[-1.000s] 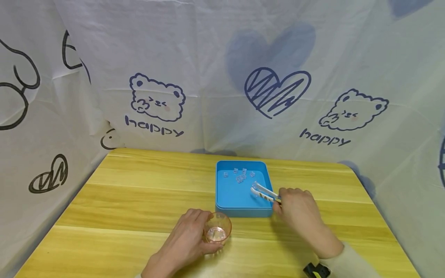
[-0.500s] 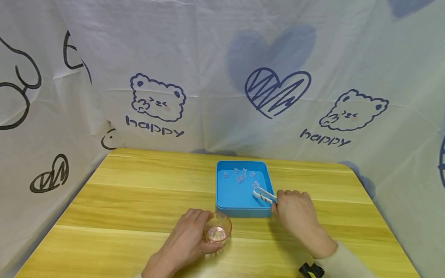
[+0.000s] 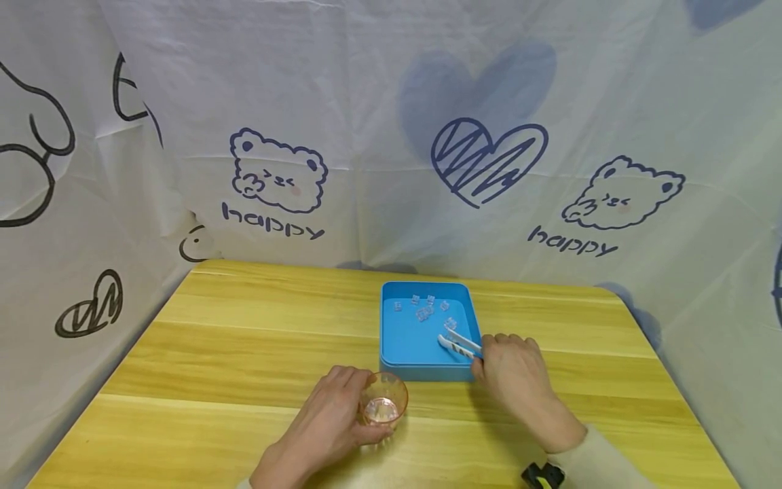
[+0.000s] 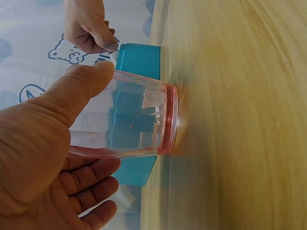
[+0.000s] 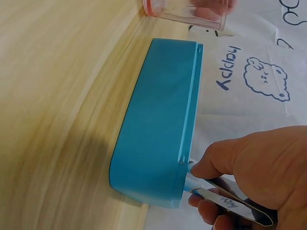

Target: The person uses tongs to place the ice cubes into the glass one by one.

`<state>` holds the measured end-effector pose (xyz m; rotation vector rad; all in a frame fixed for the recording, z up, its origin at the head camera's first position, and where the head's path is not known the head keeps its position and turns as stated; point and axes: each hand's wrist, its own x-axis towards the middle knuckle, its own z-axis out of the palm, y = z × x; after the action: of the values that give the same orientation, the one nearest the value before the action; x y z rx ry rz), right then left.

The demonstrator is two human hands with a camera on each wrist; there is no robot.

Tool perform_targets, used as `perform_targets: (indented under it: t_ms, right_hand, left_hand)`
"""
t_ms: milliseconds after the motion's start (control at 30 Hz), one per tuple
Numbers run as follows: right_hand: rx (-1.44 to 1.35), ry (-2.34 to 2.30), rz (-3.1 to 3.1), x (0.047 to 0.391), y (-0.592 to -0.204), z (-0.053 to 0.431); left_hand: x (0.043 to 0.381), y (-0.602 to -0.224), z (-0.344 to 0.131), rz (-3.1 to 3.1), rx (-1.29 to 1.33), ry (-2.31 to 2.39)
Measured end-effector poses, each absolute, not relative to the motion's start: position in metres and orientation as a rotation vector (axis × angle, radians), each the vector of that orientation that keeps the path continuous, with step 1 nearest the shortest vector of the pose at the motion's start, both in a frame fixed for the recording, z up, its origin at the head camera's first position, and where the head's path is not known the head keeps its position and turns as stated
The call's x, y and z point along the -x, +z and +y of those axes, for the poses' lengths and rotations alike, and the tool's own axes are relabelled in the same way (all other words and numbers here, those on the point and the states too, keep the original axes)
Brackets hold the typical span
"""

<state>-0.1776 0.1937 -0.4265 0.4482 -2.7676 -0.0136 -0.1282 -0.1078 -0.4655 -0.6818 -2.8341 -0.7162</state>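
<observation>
My left hand [image 3: 332, 418] holds a clear tumbler with a pinkish-orange tint [image 3: 383, 407] upright on the table, thumb on one side and fingers on the other. Clear pieces show at the bottom of the tumbler. My right hand [image 3: 516, 363] grips small white tongs [image 3: 459, 343] at the right front corner of a blue square box [image 3: 430, 373]. The tongs' tips stand apart inside the box, just in front of a clear cube [image 3: 450, 323]. Several more clear cubes [image 3: 424, 313] lie toward the back of the box. The right wrist view shows the box wall hiding the tips.
The wood-grain table [image 3: 244, 333] carries the box near its back edge. White cloth [image 3: 379, 122] with bear and heart drawings hangs behind and at both sides. A dark device [image 3: 542, 475] sits at my right wrist.
The tongs' tips have come back from the cube toward me and shifted slightly left, with my right hand moving down-left. The cube stays in the box. My left hand and the tumbler hold still.
</observation>
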Motion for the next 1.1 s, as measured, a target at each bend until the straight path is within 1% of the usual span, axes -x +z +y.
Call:
perform_targets:
  t_ms: [1100]
  right_hand:
    - [-0.478,0.097,-2.758,0.177,-0.429,0.2002]
  left_hand:
    - [0.1279,-0.4661,-0.107,-2.861,0.663,-0.722]
